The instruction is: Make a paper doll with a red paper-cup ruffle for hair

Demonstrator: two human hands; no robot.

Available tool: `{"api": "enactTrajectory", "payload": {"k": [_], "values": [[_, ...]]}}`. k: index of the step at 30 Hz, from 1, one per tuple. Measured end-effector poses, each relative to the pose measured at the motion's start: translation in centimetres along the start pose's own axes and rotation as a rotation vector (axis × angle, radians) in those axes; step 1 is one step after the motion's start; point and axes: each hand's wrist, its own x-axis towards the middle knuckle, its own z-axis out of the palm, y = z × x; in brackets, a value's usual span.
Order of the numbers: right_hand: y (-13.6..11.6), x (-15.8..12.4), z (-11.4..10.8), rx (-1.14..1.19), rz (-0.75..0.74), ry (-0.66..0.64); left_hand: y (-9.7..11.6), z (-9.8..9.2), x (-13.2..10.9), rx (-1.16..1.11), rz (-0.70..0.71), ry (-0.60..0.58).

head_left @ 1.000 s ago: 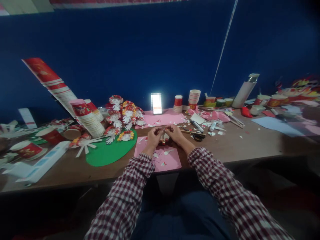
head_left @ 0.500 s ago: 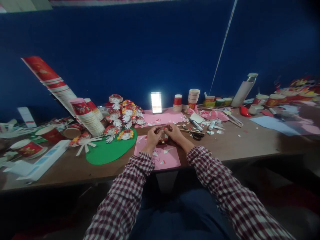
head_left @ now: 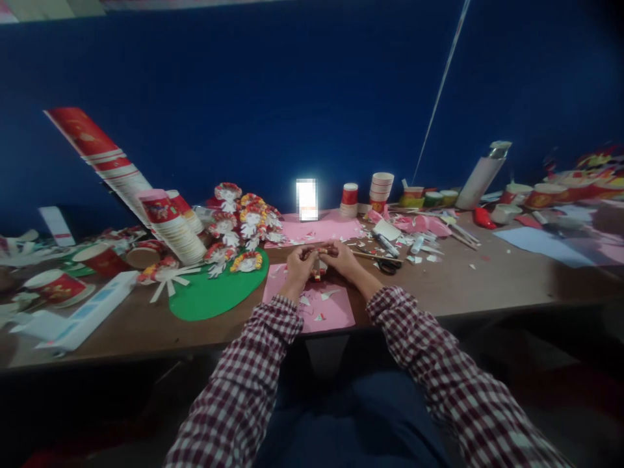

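Both hands meet over a pink paper sheet (head_left: 336, 315) at the table's front edge. My left hand (head_left: 299, 266) has its fingers closed on the left side of a small red, white and yellow paper craft piece (head_left: 318, 273). On its other side, my right hand (head_left: 341, 260) pinches the top of the same piece. Fingers cover much of it, so its full shape is hidden. White paper scraps (head_left: 329, 294) lie on the pink sheet below. Black-handled scissors (head_left: 389, 265) rest just right of my right hand.
A green oval sheet (head_left: 214, 299) lies to the left, with several finished paper figures (head_left: 251, 214) behind it. Tall leaning stacks of paper cups (head_left: 180, 234) stand farther left. Paper scraps, a marker (head_left: 387, 244) and a white bottle (head_left: 480, 182) are on the right.
The view has shifted slightly. Both hands stay together on the paper piece, with only small finger movements; the piece appears slightly turned.
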Motion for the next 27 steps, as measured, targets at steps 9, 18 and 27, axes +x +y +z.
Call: {"api": "enactTrajectory", "payload": {"k": [9, 18, 27], "values": [[-0.9, -0.4, 0.0, 0.054, 0.046, 0.032, 0.3, 0.0, -0.1, -0.051, -0.047, 0.015], [-1.6, -0.5, -0.1, 0.031, 0.040, 0.040, 0.2, 0.0, -0.1, -0.067, -0.064, 0.004], [-1.5, -0.5, -0.2, 0.010, 0.044, 0.073, 0.2, 0.1, 0.0, -0.055, -0.060, 0.000]]}}
